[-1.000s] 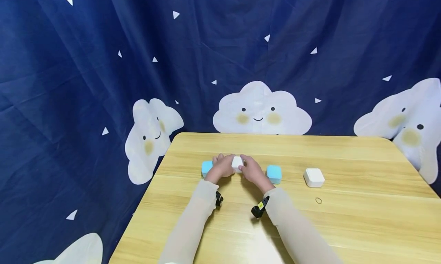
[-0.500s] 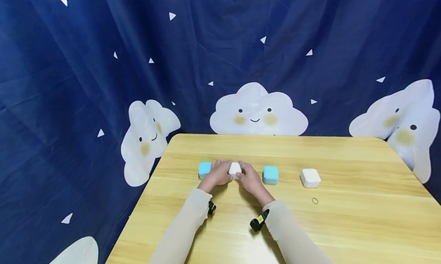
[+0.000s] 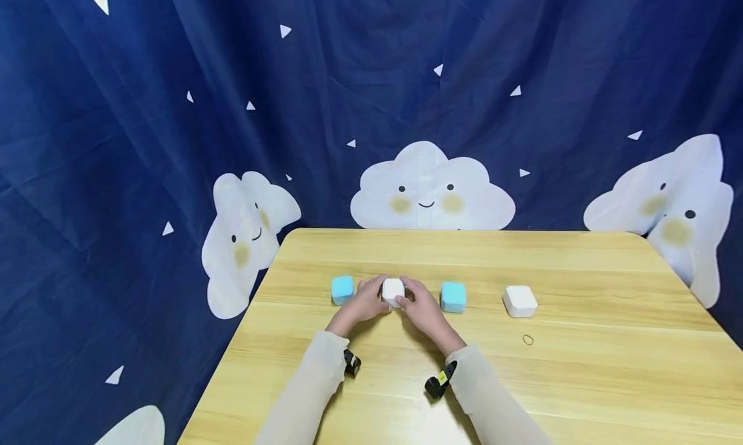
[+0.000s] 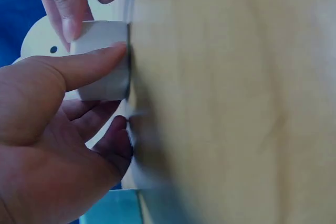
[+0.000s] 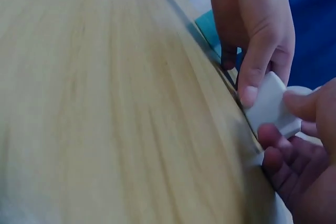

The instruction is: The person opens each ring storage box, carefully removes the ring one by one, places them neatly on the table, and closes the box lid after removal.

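Observation:
A white block [image 3: 393,289] with rounded corners stands on the wooden table between both hands. My left hand [image 3: 362,305] grips it from the left; in the left wrist view the thumb [image 4: 100,66] lies along its near side and the other fingers go behind it. From the right, my right hand [image 3: 426,313] pinches the same block, with the thumb at its near side in the right wrist view. A light blue block [image 3: 342,290] is just left of the left hand. Another light blue block [image 3: 453,297] sits to the right of the right hand.
Farther right on the table [image 3: 609,367] stands a second white block [image 3: 519,301]. A small thin ring [image 3: 527,340] lies in front of it. A dark blue curtain [image 3: 325,97] with clouds hangs behind the table's far edge.
The gripped white block has come nearer, down level with the row of blue blocks, both hands moving with it. More of the left blue block shows. The head view has shifted slightly.

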The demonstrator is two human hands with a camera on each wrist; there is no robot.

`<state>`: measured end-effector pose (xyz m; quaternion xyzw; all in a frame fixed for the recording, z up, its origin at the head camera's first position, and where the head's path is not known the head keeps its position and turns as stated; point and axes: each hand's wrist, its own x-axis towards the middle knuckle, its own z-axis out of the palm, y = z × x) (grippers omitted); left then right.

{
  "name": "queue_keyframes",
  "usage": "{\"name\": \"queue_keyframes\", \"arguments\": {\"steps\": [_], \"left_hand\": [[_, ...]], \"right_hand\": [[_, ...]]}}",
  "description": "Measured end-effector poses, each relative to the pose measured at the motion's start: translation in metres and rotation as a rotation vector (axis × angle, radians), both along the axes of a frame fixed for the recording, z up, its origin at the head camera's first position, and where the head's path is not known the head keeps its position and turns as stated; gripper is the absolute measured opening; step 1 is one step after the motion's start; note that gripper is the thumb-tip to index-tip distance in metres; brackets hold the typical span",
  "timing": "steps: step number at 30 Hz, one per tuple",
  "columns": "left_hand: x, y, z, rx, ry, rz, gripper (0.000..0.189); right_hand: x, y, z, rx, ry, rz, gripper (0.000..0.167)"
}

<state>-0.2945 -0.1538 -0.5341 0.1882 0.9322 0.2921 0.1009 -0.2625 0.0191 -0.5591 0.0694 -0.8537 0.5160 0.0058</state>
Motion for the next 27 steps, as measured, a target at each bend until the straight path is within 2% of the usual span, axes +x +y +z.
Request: {"name": "queue_keyframes", "arguments": {"steps": [4, 9, 16, 23, 27], "left_hand": [[0.001, -0.002, -0.008, 0.072, -0.031, 0.040, 0.069], [0.000, -0.003, -0.012, 0.135, -0.062, 0.077, 0.072], [0.000, -0.004, -0.016, 0.144, -0.072, 0.083, 0.069], [-0.002, -0.005, -0.018, 0.144, -0.046, 0.066, 0.066], [-0.002, -0.005, -0.017, 0.137, -0.035, 0.061, 0.065]], "right_hand": [[0.000, 0.002, -0.003, -0.048, -0.021, 0.023, 0.061], [-0.004, 0.004, -0.006, -0.075, -0.022, 0.060, 0.065], [-0.006, 0.005, -0.012, -0.094, -0.044, 0.054, 0.064], [-0.006, 0.005, -0.014, -0.085, -0.014, 0.059, 0.059], [-0.007, 0.005, -0.012, -0.038, 0.027, 0.041, 0.057]]}}
